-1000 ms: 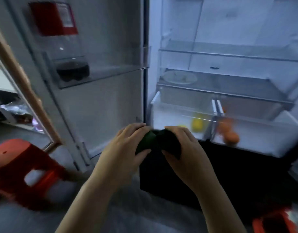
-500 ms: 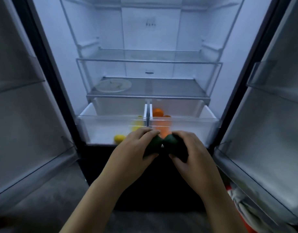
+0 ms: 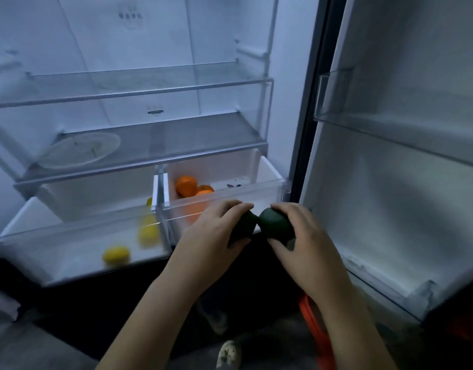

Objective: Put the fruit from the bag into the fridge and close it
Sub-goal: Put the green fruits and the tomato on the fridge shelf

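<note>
At the left of the frame we see a pale round plate [image 3: 79,150] lying flat on a glass shelf. Along the bottom edge, near the middle, we make out a light-coloured shoe [image 3: 229,355] with dark speckles on the grey floor [image 3: 37,351]. Just to the right of it, an orange strap or cord [image 3: 316,332] runs down toward the bottom edge; we cannot tell what it belongs to.

light: dim, bluish | floor [image 3: 37,345]: grey | red-orange object [image 3: 319,335]: low right, unclear
</note>
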